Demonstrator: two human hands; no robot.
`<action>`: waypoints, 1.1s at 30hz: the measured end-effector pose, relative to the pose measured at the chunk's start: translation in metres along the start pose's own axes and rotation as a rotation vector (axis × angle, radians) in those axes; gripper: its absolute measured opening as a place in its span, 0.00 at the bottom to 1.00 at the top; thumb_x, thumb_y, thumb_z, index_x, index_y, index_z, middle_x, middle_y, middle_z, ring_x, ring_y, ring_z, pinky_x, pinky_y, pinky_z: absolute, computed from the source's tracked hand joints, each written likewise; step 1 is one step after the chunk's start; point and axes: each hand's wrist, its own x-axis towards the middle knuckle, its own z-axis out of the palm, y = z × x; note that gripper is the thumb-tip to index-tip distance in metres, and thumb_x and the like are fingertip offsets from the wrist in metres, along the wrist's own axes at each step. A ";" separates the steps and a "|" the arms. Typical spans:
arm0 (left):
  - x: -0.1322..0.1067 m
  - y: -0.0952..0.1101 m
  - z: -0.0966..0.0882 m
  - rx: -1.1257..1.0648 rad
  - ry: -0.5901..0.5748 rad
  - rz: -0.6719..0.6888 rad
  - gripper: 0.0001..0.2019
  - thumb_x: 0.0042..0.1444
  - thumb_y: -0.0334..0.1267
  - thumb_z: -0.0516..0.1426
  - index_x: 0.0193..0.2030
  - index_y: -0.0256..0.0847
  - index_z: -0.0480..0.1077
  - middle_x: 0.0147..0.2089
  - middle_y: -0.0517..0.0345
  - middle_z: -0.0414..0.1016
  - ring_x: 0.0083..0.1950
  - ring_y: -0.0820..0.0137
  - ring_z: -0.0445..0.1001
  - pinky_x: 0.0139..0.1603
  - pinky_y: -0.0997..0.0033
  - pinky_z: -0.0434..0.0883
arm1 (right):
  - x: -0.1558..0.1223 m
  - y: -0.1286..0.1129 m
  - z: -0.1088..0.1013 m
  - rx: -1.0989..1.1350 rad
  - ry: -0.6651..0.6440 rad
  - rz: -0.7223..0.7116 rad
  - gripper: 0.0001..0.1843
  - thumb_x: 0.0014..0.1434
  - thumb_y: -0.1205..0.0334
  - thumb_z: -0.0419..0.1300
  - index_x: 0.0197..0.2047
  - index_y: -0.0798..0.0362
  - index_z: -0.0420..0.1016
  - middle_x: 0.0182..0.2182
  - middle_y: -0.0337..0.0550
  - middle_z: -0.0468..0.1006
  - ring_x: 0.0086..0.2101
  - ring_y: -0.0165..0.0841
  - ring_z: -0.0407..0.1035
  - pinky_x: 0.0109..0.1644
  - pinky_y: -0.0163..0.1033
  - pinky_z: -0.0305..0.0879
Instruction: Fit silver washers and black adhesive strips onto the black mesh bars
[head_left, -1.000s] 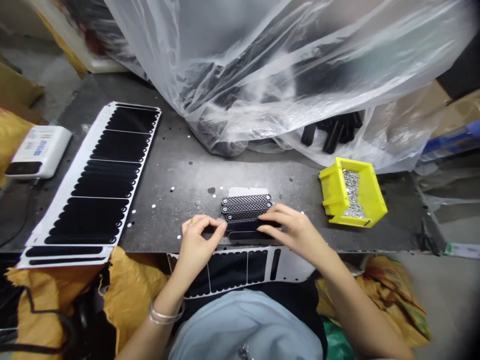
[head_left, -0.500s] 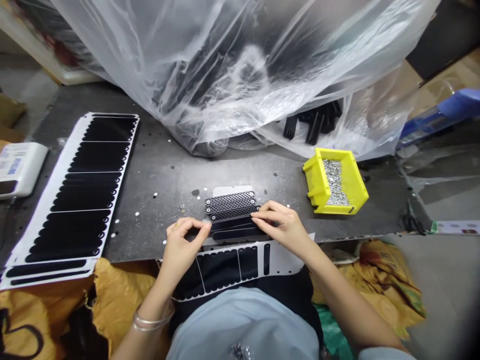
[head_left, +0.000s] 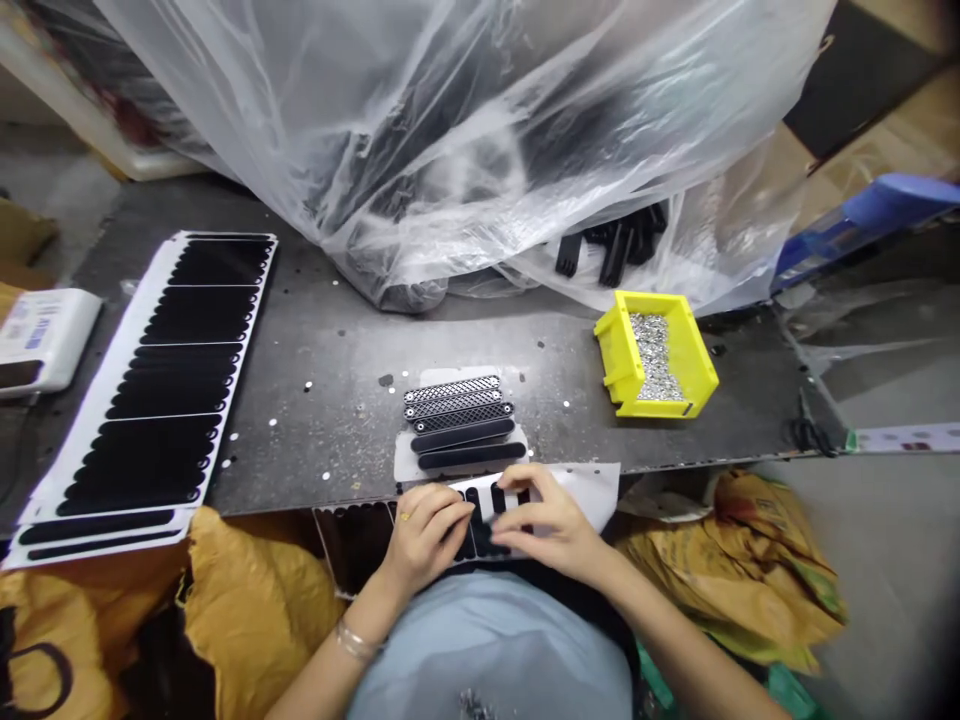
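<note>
L hand & R hand: fingers curled on blk strip sheet, pinch unclear. Grille plates on worktop just fwd of hands; yellow bin fwd-right of R hand.

Dark metal workbench, clear plastic sheeting draped behind, grey concrete floor at right.
</note>
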 end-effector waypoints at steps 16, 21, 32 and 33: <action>0.076 -0.043 -0.061 -0.021 -0.022 -0.713 0.07 0.64 0.44 0.60 0.37 0.49 0.80 0.39 0.61 0.85 0.46 0.62 0.79 0.58 0.55 0.66 | 0.136 -0.002 0.012 -0.247 -0.134 -0.225 0.07 0.70 0.64 0.61 0.46 0.51 0.81 0.42 0.46 0.81 0.43 0.36 0.73 0.51 0.46 0.71; 0.076 -0.038 -0.053 -0.110 0.009 -0.750 0.08 0.63 0.45 0.61 0.35 0.51 0.80 0.38 0.62 0.85 0.45 0.63 0.79 0.57 0.55 0.66 | 0.142 0.000 0.013 -0.164 -0.157 -0.214 0.06 0.70 0.65 0.61 0.43 0.52 0.81 0.42 0.46 0.80 0.42 0.36 0.71 0.49 0.44 0.72; 0.082 -0.040 -0.045 -0.091 0.029 -0.778 0.11 0.59 0.45 0.62 0.27 0.47 0.74 0.33 0.63 0.81 0.42 0.63 0.77 0.62 0.52 0.60 | 0.117 0.000 -0.038 -0.216 -0.092 0.096 0.07 0.68 0.62 0.63 0.48 0.51 0.82 0.41 0.45 0.80 0.38 0.33 0.75 0.43 0.40 0.74; 0.082 -0.040 -0.045 -0.093 0.031 -0.774 0.11 0.59 0.45 0.62 0.27 0.47 0.74 0.33 0.63 0.81 0.42 0.63 0.77 0.61 0.52 0.61 | 0.113 0.005 -0.045 -0.183 -0.079 0.138 0.06 0.68 0.62 0.64 0.46 0.50 0.82 0.39 0.44 0.80 0.35 0.32 0.74 0.39 0.39 0.73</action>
